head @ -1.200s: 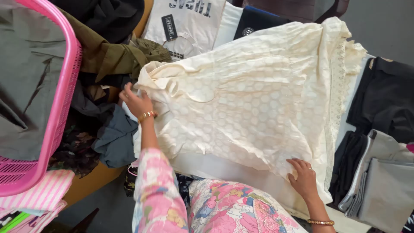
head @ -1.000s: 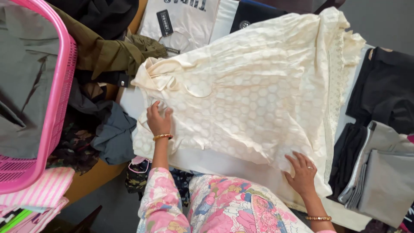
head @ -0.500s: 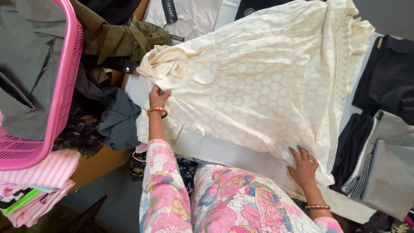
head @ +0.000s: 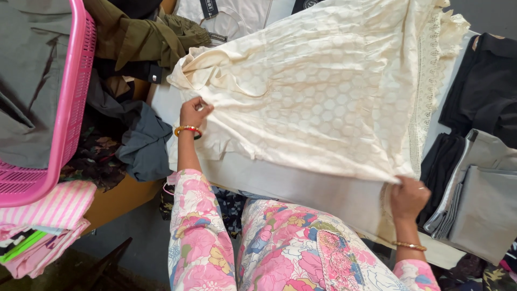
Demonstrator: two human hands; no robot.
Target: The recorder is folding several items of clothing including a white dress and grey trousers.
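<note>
A cream patterned garment (head: 323, 91) with a lace hem lies spread over a white surface (head: 301, 186) in front of me. My left hand (head: 193, 112), with a red and gold bangle at the wrist, pinches the cloth near the garment's sleeve side. My right hand (head: 407, 198) is closed on the garment's lower edge near the lace hem and lifts it a little off the surface. Both sleeves I wear are pink floral.
A pink plastic basket (head: 67, 108) with grey cloth stands at the left. Olive (head: 140, 35) and dark blue-grey clothes (head: 137, 140) lie heaped beside it. Folded black (head: 484, 91) and grey garments (head: 479, 205) are stacked at the right. Striped pink cloth (head: 48, 210) lies lower left.
My right hand has gone from lying flat on the garment to gripping its lower edge farther right. My left hand stays at the sleeve side, now pinching the cloth.
</note>
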